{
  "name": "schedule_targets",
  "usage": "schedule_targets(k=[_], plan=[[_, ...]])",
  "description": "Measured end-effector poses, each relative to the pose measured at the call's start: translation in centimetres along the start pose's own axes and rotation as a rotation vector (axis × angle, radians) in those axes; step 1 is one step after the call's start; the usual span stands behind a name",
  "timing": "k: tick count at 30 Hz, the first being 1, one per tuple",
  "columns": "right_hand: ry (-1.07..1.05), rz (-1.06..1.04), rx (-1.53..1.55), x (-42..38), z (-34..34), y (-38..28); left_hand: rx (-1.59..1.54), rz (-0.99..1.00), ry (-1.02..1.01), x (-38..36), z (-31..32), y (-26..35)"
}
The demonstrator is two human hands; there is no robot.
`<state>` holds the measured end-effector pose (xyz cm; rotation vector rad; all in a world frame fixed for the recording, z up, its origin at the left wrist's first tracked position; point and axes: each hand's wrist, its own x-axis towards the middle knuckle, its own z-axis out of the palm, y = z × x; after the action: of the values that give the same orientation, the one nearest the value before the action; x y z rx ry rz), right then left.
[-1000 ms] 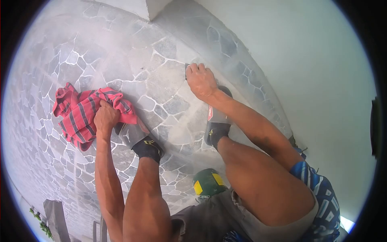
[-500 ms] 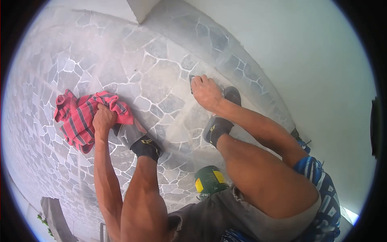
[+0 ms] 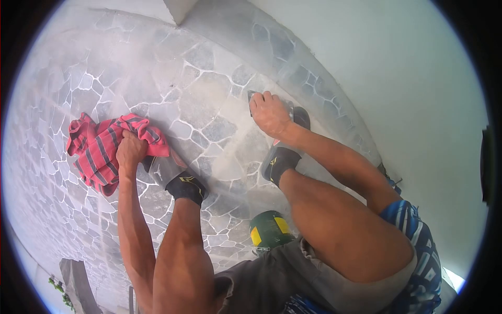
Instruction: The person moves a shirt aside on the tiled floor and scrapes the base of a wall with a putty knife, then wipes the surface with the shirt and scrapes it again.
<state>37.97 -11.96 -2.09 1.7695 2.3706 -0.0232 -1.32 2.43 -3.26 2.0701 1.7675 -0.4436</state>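
My left hand (image 3: 130, 149) is closed on a bunched red cloth (image 3: 102, 149) with dark stripes, which lies on the stone-patterned floor (image 3: 206, 104) beside my left shoe. Close to the floor, my right hand (image 3: 270, 116) wraps over a flat dark tool (image 3: 255, 96). Only the tool's corner and edges stick out around the fingers, so I cannot tell its exact kind. It sits just beyond the toe of my right shoe (image 3: 301, 118).
A green bucket-like container (image 3: 272, 238) with yellow patches stands between my legs. To the right, a pale wall (image 3: 402, 89) meets a raised stone-patterned strip (image 3: 319, 83). A wall corner (image 3: 178, 13) juts in at the top. Whitish dust or haze covers the floor.
The whole view has shifted slightly. My right hand and the flat tool have moved a little over the floor near the shoe; my left hand keeps hold of the cloth.
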Motion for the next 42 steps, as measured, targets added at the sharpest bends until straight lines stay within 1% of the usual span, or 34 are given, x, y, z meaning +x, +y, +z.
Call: schedule_targets(k=[3,4,7,8,11,12,14,15,16,19,20,22,25,26,29,30,33,36,38,40,42], plan=[[0.068,0.080,0.037,1.3,0.7,4.0,-0.026,-0.012,-0.094,0.2,-0.3,-0.1],[0.050,0.077,0.063,1.3,0.7,4.2,-0.019,-0.016,-0.101,-0.3,-0.1,-0.2],[0.109,-0.004,-0.012,-0.3,0.9,1.9,-0.024,-0.035,-0.058,0.0,-0.5,0.3],[0.039,-0.049,0.048,-1.0,0.4,1.8,0.000,-0.046,-0.091,0.2,-0.3,-0.1],[0.041,0.084,0.074,1.1,0.5,4.6,0.007,-0.041,-0.148,0.8,0.4,-0.9],[0.094,0.095,0.076,1.3,0.5,4.3,0.004,-0.045,-0.163,0.2,0.7,-0.8],[0.055,0.029,0.037,-1.3,0.4,2.6,-0.016,-0.058,-0.137,0.6,0.0,-0.4],[0.046,-0.016,0.019,-1.6,0.9,2.0,-0.005,-0.022,-0.113,0.4,-0.3,-0.5],[0.075,-0.067,-0.022,-1.7,0.8,2.3,-0.027,-0.032,-0.100,0.4,-0.4,-0.3],[0.107,-0.061,0.026,-1.6,1.3,3.1,-0.017,-0.035,-0.128,0.2,-0.9,0.2],[0.086,-0.004,0.030,-2.4,0.9,2.2,0.001,-0.028,-0.145,0.0,-1.0,0.4],[0.094,0.088,0.027,-1.7,0.8,1.1,-0.016,-0.032,-0.100,0.0,-0.9,0.3],[0.038,-0.055,0.033,-2.7,0.6,0.9,-0.015,-0.010,-0.081,0.2,-0.6,0.0],[0.047,-0.004,0.078,-2.1,0.4,2.1,-0.017,-0.007,-0.077,0.2,-0.3,0.0],[0.032,0.099,0.000,-0.9,0.4,1.8,-0.032,0.000,-0.084,0.1,-0.4,-0.1],[0.054,0.067,0.000,-1.7,1.1,1.1,-0.026,-0.012,-0.044,0.1,-0.1,0.0],[0.044,-0.007,-0.012,-2.7,1.1,0.8,-0.030,0.011,-0.032,0.4,0.6,-0.8],[0.015,0.085,0.009,-1.5,-0.1,1.6,-0.025,0.038,-0.121,0.5,0.5,-1.1],[0.032,0.017,-0.021,-2.7,0.5,0.1,-0.009,0.012,-0.090,-0.3,-0.9,0.0],[0.038,-0.032,-0.020,-3.4,0.8,0.0,-0.005,-0.002,-0.070,-0.3,-1.1,0.7],[0.071,0.026,-0.023,-1.9,1.7,0.7,0.009,-0.015,-0.061,0.3,0.1,-0.3]])
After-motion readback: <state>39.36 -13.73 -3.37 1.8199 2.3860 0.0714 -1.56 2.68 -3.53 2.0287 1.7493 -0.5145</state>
